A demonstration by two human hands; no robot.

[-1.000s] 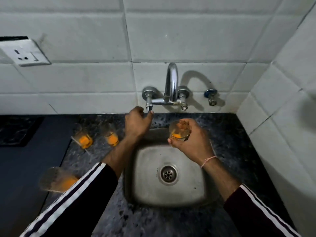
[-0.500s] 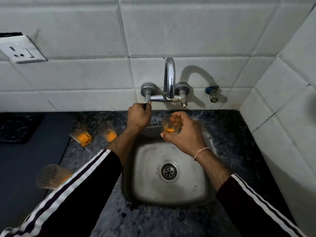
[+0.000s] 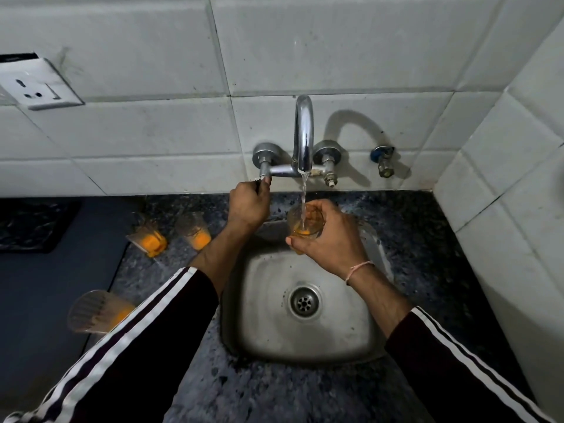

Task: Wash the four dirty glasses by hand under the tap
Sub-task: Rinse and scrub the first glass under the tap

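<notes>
My right hand (image 3: 329,239) holds a clear glass (image 3: 305,222) with orange residue upright under the chrome tap (image 3: 303,132), over the back of the steel sink (image 3: 274,315). A thin stream of water (image 3: 303,193) falls into the glass. My left hand (image 3: 248,204) is closed on the tap's left handle (image 3: 265,175). Three more glasses with orange dregs stand on the dark counter to the left: two near the wall (image 3: 148,235) (image 3: 193,228), one nearer me (image 3: 94,311), partly behind my left sleeve.
A speckled dark counter (image 3: 427,239) surrounds the sink. White tiled walls rise behind and on the right. A wall socket (image 3: 39,87) sits at upper left, a small blue valve (image 3: 383,158) right of the tap. A dark mat (image 3: 33,224) lies at far left.
Water now runs from the tap into the glass; before, none flowed. My right hand has brought the glass under the spout. My left hand stays on the handle.
</notes>
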